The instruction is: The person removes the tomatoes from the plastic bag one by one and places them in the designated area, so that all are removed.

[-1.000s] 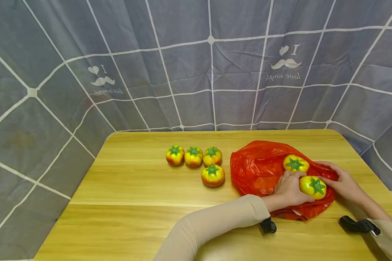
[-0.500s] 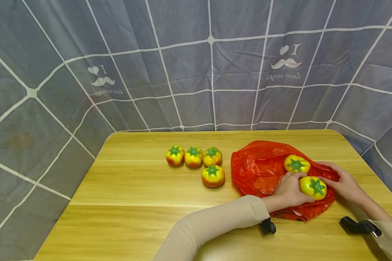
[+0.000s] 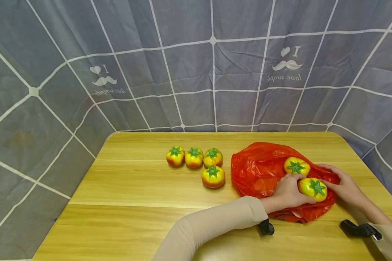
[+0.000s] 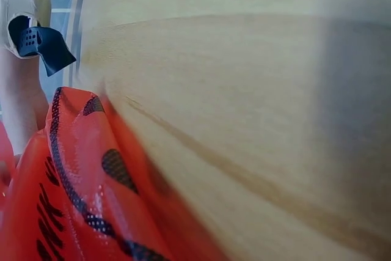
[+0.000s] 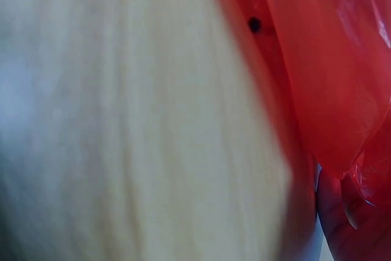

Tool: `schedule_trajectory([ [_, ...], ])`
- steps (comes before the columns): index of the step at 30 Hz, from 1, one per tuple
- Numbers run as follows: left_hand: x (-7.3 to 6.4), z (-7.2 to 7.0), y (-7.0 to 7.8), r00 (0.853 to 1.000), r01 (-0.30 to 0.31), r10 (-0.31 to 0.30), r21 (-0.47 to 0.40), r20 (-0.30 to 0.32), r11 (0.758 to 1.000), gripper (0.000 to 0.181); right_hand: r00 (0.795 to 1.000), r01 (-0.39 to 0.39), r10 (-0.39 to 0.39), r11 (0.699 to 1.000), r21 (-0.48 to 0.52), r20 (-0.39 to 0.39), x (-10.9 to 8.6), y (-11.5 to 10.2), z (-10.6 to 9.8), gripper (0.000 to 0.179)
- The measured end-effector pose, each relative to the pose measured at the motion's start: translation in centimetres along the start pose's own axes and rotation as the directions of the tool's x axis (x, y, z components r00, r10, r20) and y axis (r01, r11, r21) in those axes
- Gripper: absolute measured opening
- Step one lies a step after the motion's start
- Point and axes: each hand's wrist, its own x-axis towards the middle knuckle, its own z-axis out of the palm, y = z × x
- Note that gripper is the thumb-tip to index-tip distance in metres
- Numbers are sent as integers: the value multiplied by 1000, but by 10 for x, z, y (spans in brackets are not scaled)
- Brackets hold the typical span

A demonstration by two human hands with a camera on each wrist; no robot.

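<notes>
A red plastic bag (image 3: 253,168) lies spread on the right half of the table. My left hand (image 3: 289,192) reaches over it and holds a yellow toy tomato (image 3: 315,189) with a green star-shaped top, thumb at the near side. At the bag's right edge my right hand (image 3: 347,186) holds the red film, its thumb reaching to the same tomato. Just behind, a second toy tomato (image 3: 295,166) sits on the bag. Printed folds of the bag (image 4: 91,175) fill the lower left of the left wrist view. In the right wrist view, red film (image 5: 330,59) partly covers fingers (image 5: 348,230).
Several yellow-and-red toy tomatoes stand left of the bag: three in a row, including the leftmost tomato (image 3: 175,156), and one nearer tomato (image 3: 213,177) in front. The wooden table (image 3: 134,188) ends at a grey checked curtain (image 3: 189,72) behind and at the sides.
The whole head view has shifted down slightly. Both hands, the bag and the tomatoes keep nearly the same places.
</notes>
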Motion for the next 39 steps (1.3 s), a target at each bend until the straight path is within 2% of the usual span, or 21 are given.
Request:
schedule_trajectory([
  [7, -3, -6, -1, 1000, 2, -2, -36, 18, 999, 63, 999, -32, 33, 999, -30, 4, -1, -2, 0, 46],
  [18, -10, -19, -2, 998, -31, 33, -46, 46, 998, 63, 999, -54, 54, 997, -57, -3, -2, -4, -1, 46],
  [25, -16, -25, 0, 998, -28, 31, -63, 51, 998, 63, 999, -34, 34, 998, -50, 6, -2, -1, -1, 49],
  [31, -21, -31, 0, 997, -36, 42, -90, 64, 995, 61, 999, -53, 54, 996, -66, 8, -3, -2, -1, 46],
  [39, -26, -41, -3, 997, -54, 59, -99, 51, 994, 64, 999, -45, 45, 997, -68, 1, -3, -2, -1, 46],
])
